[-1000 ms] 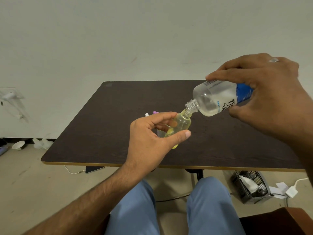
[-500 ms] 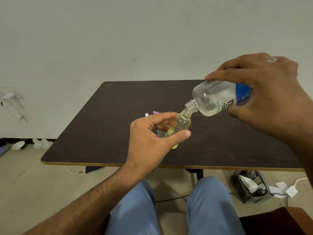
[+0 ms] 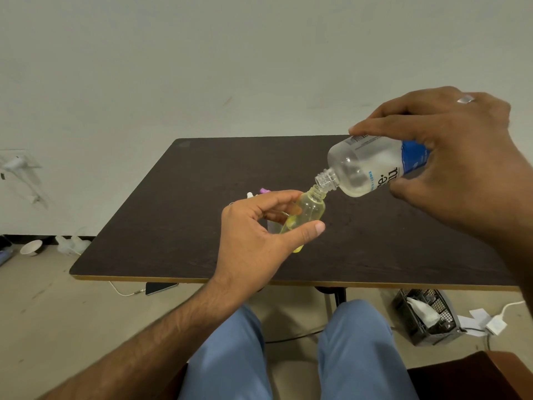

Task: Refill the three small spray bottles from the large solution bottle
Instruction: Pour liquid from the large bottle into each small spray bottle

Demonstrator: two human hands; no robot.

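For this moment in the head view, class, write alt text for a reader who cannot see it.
Above a dark table, the right hand tips a large clear solution bottle, mouth to mouth, into a small yellowish spray bottle held in the left hand.

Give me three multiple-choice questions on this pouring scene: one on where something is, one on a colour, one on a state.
1. Which hand holds the small spray bottle?
A. left hand
B. right hand
C. neither

2. What tint is the small spray bottle?
A. red
B. yellow
C. black

3. How is the large solution bottle held?
A. upright and capped
B. lying on the table
C. tilted, uncapped, neck down at the small one's mouth

Answers: 1 A, the left hand's fingers wrap it. 2 B, its clear body looks yellowish. 3 C, its open neck meets the small mouth.
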